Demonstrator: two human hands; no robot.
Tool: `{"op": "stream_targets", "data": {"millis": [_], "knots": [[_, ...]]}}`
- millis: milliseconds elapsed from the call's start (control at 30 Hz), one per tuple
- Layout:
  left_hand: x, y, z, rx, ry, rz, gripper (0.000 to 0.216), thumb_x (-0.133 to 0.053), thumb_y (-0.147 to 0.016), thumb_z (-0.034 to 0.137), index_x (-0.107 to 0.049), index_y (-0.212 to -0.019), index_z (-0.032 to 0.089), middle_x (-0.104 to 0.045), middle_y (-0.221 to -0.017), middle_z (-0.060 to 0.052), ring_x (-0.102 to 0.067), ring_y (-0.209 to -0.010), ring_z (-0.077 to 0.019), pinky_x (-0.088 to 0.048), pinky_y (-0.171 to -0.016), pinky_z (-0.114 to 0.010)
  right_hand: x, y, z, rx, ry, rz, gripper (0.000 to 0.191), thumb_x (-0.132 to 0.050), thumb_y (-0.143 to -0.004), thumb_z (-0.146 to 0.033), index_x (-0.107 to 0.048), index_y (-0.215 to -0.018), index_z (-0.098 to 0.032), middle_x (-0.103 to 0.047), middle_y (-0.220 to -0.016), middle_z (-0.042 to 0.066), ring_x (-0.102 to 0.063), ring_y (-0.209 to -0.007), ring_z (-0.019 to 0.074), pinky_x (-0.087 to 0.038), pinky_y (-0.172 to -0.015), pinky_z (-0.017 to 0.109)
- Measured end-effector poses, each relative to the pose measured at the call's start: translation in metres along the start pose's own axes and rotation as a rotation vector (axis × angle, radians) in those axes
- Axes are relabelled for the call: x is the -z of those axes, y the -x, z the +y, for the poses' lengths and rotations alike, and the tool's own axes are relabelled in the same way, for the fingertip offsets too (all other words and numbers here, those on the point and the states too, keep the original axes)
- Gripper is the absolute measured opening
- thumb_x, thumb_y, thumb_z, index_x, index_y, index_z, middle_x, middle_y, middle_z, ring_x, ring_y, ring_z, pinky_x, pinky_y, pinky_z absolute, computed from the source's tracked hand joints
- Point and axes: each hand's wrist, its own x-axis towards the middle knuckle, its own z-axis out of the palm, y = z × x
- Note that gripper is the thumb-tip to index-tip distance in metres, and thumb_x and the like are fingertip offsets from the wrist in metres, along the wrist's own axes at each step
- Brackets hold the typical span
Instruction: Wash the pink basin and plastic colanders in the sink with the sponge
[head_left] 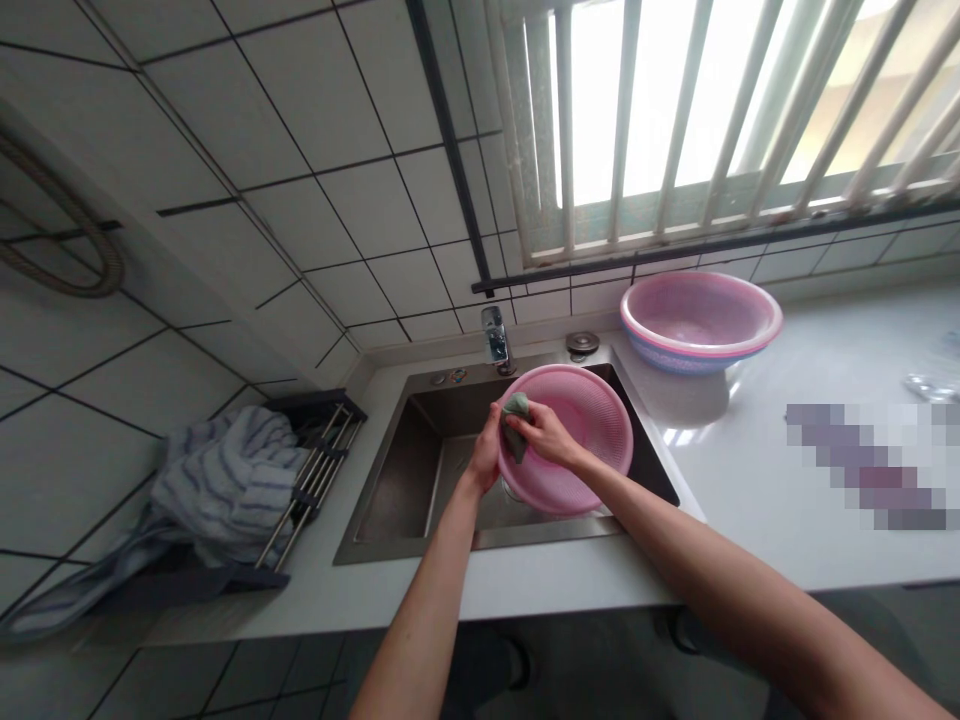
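A pink perforated plastic basin, like a colander (592, 430), is held tilted over the right part of the metal sink (420, 440). My left hand (486, 450) grips its left rim, the fingers partly hidden behind it. My right hand (547, 432) is closed on a grey-green cloth (516, 425), which it presses against the same rim close to my left hand. The faucet (496, 338) stands behind the basin at the sink's back edge.
Nested pink and blue basins (697, 320) stand on the white counter (750, 460) to the right. A striped cloth (225, 480) lies on a metal-barred rack (315, 475) at left. A round drain cover (582, 342) sits behind the sink. A barred window (675, 120) is above.
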Motion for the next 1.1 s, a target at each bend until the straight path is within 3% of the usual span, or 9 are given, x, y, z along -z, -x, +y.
{"op": "stream_targets", "data": {"millis": [133, 200, 400, 467, 667, 733, 867, 1033, 1100], "knots": [[-0.005, 0.0, 0.0, -0.041, 0.024, -0.056, 0.047, -0.063, -0.101, 0.052, -0.075, -0.13, 0.017, -0.076, -0.132, -0.01, -0.059, -0.14, -0.0289, -0.037, -0.126, -0.039, 0.007, -0.006, 0.006, -0.033, -0.034, 0.172, 0.033, -0.063, -0.091, -0.051, -0.059, -0.087, -0.019, -0.06, -0.08, 0.002, -0.05, -0.073, 0.0166, -0.045, -0.068, 0.027], [-0.006, 0.0, 0.0, -0.031, 0.037, -0.064, 0.047, -0.063, -0.101, 0.051, -0.075, -0.13, 0.016, -0.076, -0.13, -0.011, -0.061, -0.138, -0.0288, -0.039, -0.124, -0.039, 0.009, -0.007, 0.009, -0.05, -0.058, 0.165, 0.035, -0.063, -0.091, -0.053, -0.058, -0.087, -0.019, -0.059, -0.08, 0.002, -0.05, -0.072, 0.0163, -0.045, -0.067, 0.027], [0.004, 0.0, 0.005, 0.027, 0.032, 0.063, 0.055, -0.064, -0.097, 0.061, -0.079, -0.115, 0.011, -0.081, -0.109, -0.014, -0.073, -0.119, -0.0303, -0.052, -0.113, -0.041, -0.006, 0.006, 0.013, -0.175, 0.04, -0.288, 0.036, -0.064, -0.089, -0.053, -0.057, -0.081, -0.019, -0.054, -0.075, -0.001, -0.045, -0.066, 0.0133, -0.038, -0.061, 0.025], [0.005, 0.0, 0.006, 0.033, 0.032, 0.053, 0.055, -0.063, -0.097, 0.06, -0.078, -0.116, 0.011, -0.082, -0.107, -0.014, -0.073, -0.117, -0.0303, -0.053, -0.112, -0.041, -0.008, 0.007, 0.014, -0.176, 0.047, -0.325, 0.036, -0.064, -0.089, -0.053, -0.057, -0.081, -0.019, -0.055, -0.075, -0.001, -0.046, -0.066, 0.0135, -0.038, -0.061, 0.025], [-0.005, -0.001, 0.003, 0.035, 0.076, -0.042, 0.046, -0.058, -0.103, 0.051, -0.077, -0.123, 0.014, -0.078, -0.124, -0.012, -0.064, -0.134, -0.0281, -0.043, -0.122, -0.04, 0.004, -0.003, 0.019, -0.106, 0.096, 0.104, 0.032, -0.059, -0.092, -0.049, -0.059, -0.084, -0.019, -0.064, -0.082, 0.003, -0.051, -0.072, 0.0163, -0.041, -0.066, 0.026], [-0.004, -0.001, 0.003, 0.022, 0.056, -0.035, 0.045, -0.058, -0.103, 0.05, -0.077, -0.121, 0.013, -0.078, -0.124, -0.012, -0.064, -0.134, -0.0275, -0.043, -0.122, -0.039, 0.005, -0.002, 0.02, -0.115, 0.148, 0.06, 0.03, -0.059, -0.092, -0.046, -0.06, -0.082, -0.018, -0.064, -0.08, 0.003, -0.052, -0.07, 0.0161, -0.04, -0.065, 0.027], [0.001, 0.0, 0.004, 0.047, 0.001, 0.012, 0.05, -0.062, -0.099, 0.056, -0.079, -0.113, 0.011, -0.081, -0.113, -0.014, -0.071, -0.124, -0.0301, -0.049, -0.116, -0.041, 0.0, 0.002, 0.02, -0.151, 0.233, -0.209, 0.028, -0.063, -0.09, -0.041, -0.058, -0.074, -0.018, -0.06, -0.07, 0.0, -0.049, -0.063, 0.014, -0.035, -0.059, 0.026], [-0.002, 0.002, 0.004, 0.025, 0.015, -0.033, 0.049, -0.062, -0.1, 0.055, -0.078, -0.12, 0.013, -0.079, -0.121, -0.013, -0.068, -0.129, -0.0297, -0.046, -0.119, -0.041, 0.004, 0.001, 0.019, -0.132, 0.151, -0.026, 0.026, -0.06, -0.092, -0.042, -0.061, -0.083, -0.017, -0.065, -0.08, 0.002, -0.052, -0.07, 0.0149, -0.041, -0.062, 0.025], [-0.004, 0.002, 0.004, 0.039, 0.026, -0.05, 0.051, -0.062, -0.099, 0.056, -0.078, -0.12, 0.012, -0.079, -0.121, -0.014, -0.067, -0.129, -0.0314, -0.046, -0.119, -0.043, 0.005, 0.001, 0.019, -0.141, 0.115, -0.036, 0.026, -0.06, -0.093, -0.043, -0.062, -0.086, -0.017, -0.065, -0.081, 0.002, -0.053, -0.071, 0.0152, -0.041, -0.063, 0.025]]}}
